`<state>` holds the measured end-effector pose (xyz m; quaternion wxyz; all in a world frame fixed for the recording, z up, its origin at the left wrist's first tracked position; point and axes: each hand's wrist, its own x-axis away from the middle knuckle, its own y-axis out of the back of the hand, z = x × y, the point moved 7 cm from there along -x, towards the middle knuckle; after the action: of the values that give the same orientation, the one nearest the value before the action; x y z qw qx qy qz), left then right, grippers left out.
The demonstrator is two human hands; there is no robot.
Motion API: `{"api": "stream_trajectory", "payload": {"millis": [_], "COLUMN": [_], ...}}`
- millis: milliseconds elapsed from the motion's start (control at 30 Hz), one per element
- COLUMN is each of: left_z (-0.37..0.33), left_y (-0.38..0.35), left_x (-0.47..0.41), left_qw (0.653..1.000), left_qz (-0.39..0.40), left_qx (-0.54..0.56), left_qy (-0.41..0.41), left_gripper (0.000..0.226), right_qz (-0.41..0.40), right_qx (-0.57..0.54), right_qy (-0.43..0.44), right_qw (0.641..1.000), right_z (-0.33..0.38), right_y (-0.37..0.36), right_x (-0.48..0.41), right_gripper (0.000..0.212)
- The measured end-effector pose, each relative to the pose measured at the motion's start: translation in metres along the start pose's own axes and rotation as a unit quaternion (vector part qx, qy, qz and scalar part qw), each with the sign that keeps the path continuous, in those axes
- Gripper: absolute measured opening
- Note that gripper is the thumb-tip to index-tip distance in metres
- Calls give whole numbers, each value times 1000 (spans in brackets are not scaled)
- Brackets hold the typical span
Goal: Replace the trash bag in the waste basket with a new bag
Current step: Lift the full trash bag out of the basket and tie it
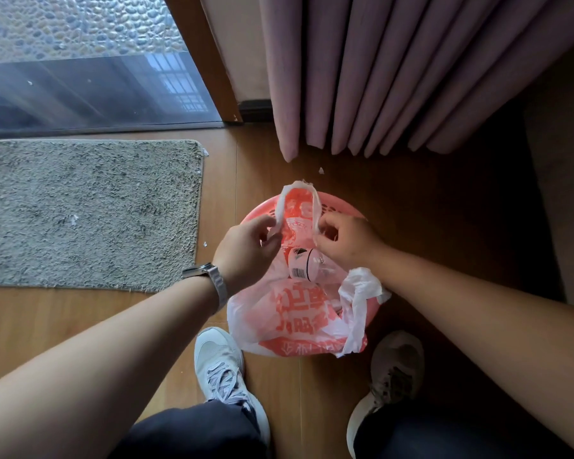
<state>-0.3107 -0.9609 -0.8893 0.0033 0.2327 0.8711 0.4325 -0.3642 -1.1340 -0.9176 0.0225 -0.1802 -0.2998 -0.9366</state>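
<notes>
Wooden floor: left hand and right hand pinch trash bag handle.

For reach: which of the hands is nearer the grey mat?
Left. The left hand is just right of the grey mat; the right hand is farther right, across the bag handle.

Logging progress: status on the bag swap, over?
Left hand, right hand each pinch far handle of old bag. Bag in pink basket, bottle inside. Nothing blocking.
</notes>
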Motion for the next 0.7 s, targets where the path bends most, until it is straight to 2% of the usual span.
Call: {"api": "stream_trajectory", "payload": {"millis": [67, 133, 233, 333, 433, 500, 600, 700], "left_z": [-7, -5, 13, 30, 34, 35, 35, 25], "left_y": [10, 17, 26, 34, 39, 41, 47, 57], "left_x": [8, 14, 24, 43, 64, 75, 83, 88], "left_qw": [997, 996, 998, 992, 978, 970, 966, 972], "left_qz": [-13, 4, 55, 111, 176, 205, 215, 198], "left_qx": [-24, -34, -21, -26, -84, -104, -109, -103], "left_qy": [-70, -86, -5, 60, 73, 82, 88, 79], "left_gripper": [12, 21, 36, 37, 23, 23, 24, 28], "right_qz": [20, 38, 58, 82, 120, 152, 190, 184], "right_qx": [29, 64, 77, 100, 134, 125, 103, 73], "right_qy": [1, -2, -18, -55, -112, -148, -185, -206], "right_qw": [999, 997, 995, 990, 977, 969, 959, 958], "right_z": [0, 3, 11, 16, 8, 0, -7, -5], "right_y": [1, 6, 17, 27, 32, 31, 25, 25], "right_x": [9, 21, 41, 64, 87, 101, 119, 128], "right_gripper": [21, 20, 9, 13, 20, 24, 20, 14]}}
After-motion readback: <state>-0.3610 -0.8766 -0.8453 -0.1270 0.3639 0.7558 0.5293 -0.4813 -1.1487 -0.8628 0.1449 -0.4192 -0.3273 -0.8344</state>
